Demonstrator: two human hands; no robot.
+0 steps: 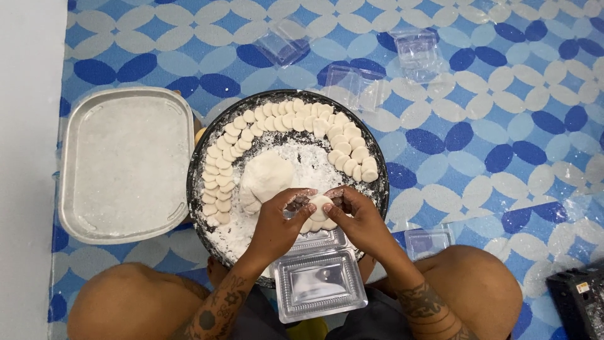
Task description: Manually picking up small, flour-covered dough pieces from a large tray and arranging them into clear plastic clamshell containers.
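Both grips, left hand (pixel 277 220) & right hand (pixel 358 217), pinch one dough disc (pixel 319 206) over floured round tray (pixel 377 189).

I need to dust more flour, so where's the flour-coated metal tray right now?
In the head view, the rectangular metal tray lies on the patterned mat at the far left, right beside the round black pan of dough discs.

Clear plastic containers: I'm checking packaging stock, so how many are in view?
5. One open container lies at the person's lap, one by the right knee, three on the mat above the round tray. Stacked ones may be hidden.
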